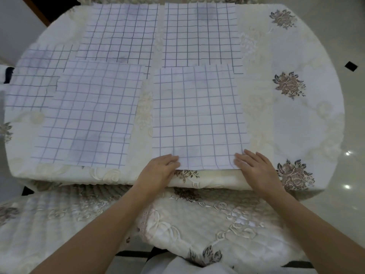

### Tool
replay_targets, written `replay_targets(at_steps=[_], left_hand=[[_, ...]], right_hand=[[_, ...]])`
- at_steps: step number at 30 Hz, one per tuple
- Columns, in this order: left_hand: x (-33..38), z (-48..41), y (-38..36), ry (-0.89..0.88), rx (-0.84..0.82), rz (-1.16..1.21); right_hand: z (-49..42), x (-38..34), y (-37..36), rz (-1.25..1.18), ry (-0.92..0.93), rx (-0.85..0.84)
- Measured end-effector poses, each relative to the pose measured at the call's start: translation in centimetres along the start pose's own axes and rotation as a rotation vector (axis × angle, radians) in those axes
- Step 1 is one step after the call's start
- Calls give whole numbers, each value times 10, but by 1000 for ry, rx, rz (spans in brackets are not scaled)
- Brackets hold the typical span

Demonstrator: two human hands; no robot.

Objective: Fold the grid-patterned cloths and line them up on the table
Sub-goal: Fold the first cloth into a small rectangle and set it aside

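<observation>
Head camera, nearest first: my left hand (160, 169) and right hand (256, 167) sit at the near edge of the table (217, 179), one on each near corner of the near-right grid cloth (197, 115). The left fingers (173, 161) are pressed together on top of the left corner. The thumb is hidden, so I cannot tell whether it pinches the hem. The right fingers (254, 155) are straight and slightly spread, flat on the right corner, with the thumb on the fabric too.

The relation that matters: this cloth lies spread flat and runs straight away from both sets of fingertips, its long axis near to far. Neither hand is closer to it. I judge the fold has to carry the near hem away from me toward the far hem.

That far hem lies over the near strip of the far-right grid cloth (199, 34), so the layers could drag. Left of my cloth, apart from it, lies the near-left grid cloth (87, 115). It overlaps the far-left grid cloth (120, 30) and the leftmost grid cloth (33, 76). All look unfolded.
</observation>
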State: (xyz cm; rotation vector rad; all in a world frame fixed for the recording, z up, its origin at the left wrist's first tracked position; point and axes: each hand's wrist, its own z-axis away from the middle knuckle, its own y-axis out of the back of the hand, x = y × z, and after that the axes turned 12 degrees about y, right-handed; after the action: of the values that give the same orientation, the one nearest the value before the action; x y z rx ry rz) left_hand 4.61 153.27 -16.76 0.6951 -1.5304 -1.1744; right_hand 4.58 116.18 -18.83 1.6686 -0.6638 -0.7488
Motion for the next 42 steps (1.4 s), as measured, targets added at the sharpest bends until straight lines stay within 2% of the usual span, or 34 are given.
replay_targets(at_steps=[4, 6, 8, 11, 17, 21, 25, 30, 34, 38, 42], left_hand=[[4, 13, 27, 110, -150, 185], [5, 24, 41, 151, -211, 246], [5, 35, 55, 163, -279, 266], [8, 51, 76, 169, -347, 274], [19, 80, 114, 214, -368, 355], [24, 76, 128, 324, -414, 472], [3, 34, 121, 434, -336, 530], [-31, -52, 97, 525, -292, 444], [-51, -110, 78, 558, -264, 289], [-62, -145, 62, 592, -202, 208], [-67, -163, 48, 598, -128, 166]], right_hand=[[6, -7, 24, -92, 54, -106], [13, -19, 37, -144, 78, -47], [19, -31, 51, -239, 51, 0], [26, -49, 77, -309, -21, -28], [44, -71, 105, -440, -175, -98], [35, -69, 113, -543, -275, -24], [-13, -48, 110, -617, -325, 7], [-81, 1, 75, -677, -428, 49], [-124, 40, 46, -696, -536, -39], [-152, 63, 27, -596, -577, -134], [-165, 72, 17, -532, -604, -124]])
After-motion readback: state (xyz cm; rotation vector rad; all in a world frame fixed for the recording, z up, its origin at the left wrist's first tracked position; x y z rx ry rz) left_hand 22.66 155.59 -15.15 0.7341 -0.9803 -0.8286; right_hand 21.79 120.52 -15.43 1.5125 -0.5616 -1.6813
